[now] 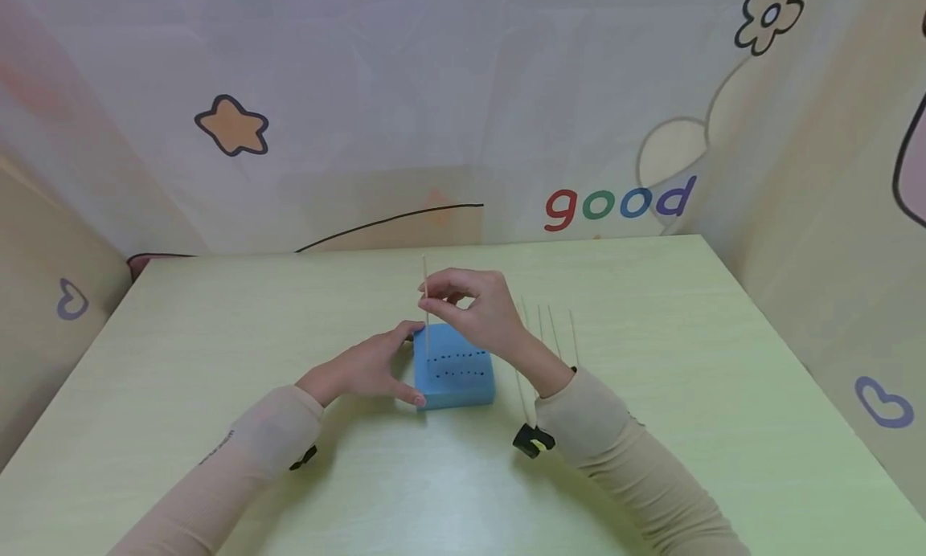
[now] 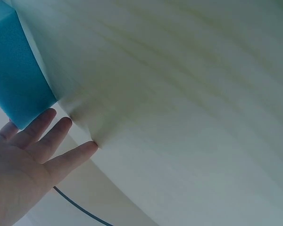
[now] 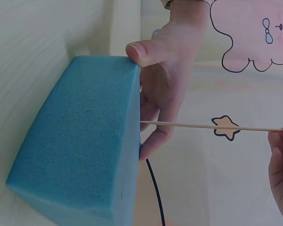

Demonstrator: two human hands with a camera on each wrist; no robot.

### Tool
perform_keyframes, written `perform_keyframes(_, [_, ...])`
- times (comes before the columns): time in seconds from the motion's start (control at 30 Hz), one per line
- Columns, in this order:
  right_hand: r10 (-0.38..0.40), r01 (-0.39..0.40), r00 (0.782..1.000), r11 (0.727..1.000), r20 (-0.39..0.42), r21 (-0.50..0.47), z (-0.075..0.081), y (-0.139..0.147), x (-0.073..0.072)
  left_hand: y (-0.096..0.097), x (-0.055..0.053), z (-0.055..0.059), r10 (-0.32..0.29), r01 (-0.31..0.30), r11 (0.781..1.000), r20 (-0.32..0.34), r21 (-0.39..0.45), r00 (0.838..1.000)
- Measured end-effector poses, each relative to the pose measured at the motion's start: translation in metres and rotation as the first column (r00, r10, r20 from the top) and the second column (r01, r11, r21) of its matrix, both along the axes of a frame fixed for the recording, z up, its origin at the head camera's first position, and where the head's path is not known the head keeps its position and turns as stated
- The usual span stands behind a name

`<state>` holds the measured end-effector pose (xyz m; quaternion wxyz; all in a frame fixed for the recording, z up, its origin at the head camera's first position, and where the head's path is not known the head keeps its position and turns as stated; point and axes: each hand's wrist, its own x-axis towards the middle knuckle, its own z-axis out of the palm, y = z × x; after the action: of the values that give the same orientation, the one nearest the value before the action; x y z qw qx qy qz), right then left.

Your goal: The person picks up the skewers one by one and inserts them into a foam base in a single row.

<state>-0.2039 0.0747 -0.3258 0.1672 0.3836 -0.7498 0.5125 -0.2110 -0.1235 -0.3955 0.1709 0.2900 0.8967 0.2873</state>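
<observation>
A blue foam block (image 1: pixel 456 398) lies on the table with two rows of dark dots on its top. In the head view my right hand (image 1: pixel 473 303) pinches a thin wooden skewer (image 1: pixel 425 271) upright between thumb and fingers. The skewer's lower tip (image 3: pixel 145 122) meets the block's top face, near the left end of the back row of dots. My left hand (image 1: pixel 372 363) spans the block's left side, thumb at the near corner and forefinger at the far one. In the left wrist view its other fingers (image 2: pixel 54 141) stretch out straight beside the block.
Several more thin skewers (image 1: pixel 574 331) lie on the pale green table (image 1: pixel 651 427), right of the block and partly behind my right forearm. A black strap clip (image 1: pixel 531 441) hangs under my right wrist. A printed curtain (image 1: pixel 376 98) stands behind the table.
</observation>
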Motion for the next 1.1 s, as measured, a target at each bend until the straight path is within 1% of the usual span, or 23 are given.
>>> perform_keyframes(0.2, [0.006,-0.006,1.000,1.000,-0.006,0.012,0.000,0.001,-0.001,0.001,-0.001,-0.001,0.005,-0.005,1.000,-0.005,-0.012,1.000])
perform_keyframes(0.53, [0.025,-0.026,0.999,0.999,0.047,0.032,-0.009,-0.001,-0.003,0.001,0.000,0.000,0.005,-0.005,1.000,0.006,-0.008,1.000])
perform_keyframes(0.83, [-0.007,0.004,0.998,0.998,0.065,0.056,-0.012,-0.002,-0.002,0.001,0.000,0.000,0.001,-0.002,1.000,-0.008,-0.013,1.000])
perform_keyframes(1.0, [-0.014,0.012,0.999,0.999,0.050,0.052,-0.014,-0.001,-0.001,0.001,0.000,0.000,-0.007,0.007,1.000,-0.012,-0.003,1.000])
perform_keyframes(1.1, [-0.011,0.009,1.000,0.999,0.029,0.052,-0.015,-0.001,-0.001,0.001,0.000,0.000,-0.001,0.001,1.000,-0.005,-0.008,1.000])
